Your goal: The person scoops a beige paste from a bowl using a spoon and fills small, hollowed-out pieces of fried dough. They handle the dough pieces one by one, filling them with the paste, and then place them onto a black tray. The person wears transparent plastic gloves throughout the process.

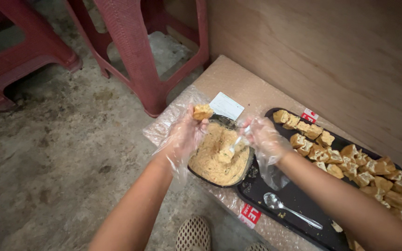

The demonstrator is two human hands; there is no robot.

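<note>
Thin, crinkled clear plastic gloves cover the left hand [184,135] and right hand [264,139]; the spoon [291,211] at lower right is glossy metal on a smooth black tray [275,195]; upper-left stools [136,51] are matt red plastic

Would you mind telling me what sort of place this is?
Probably an informal food-prep spot at floor level: a stained concrete floor, red plastic stools, and a black tray of tofu puffs beside a plywood wall.
</note>
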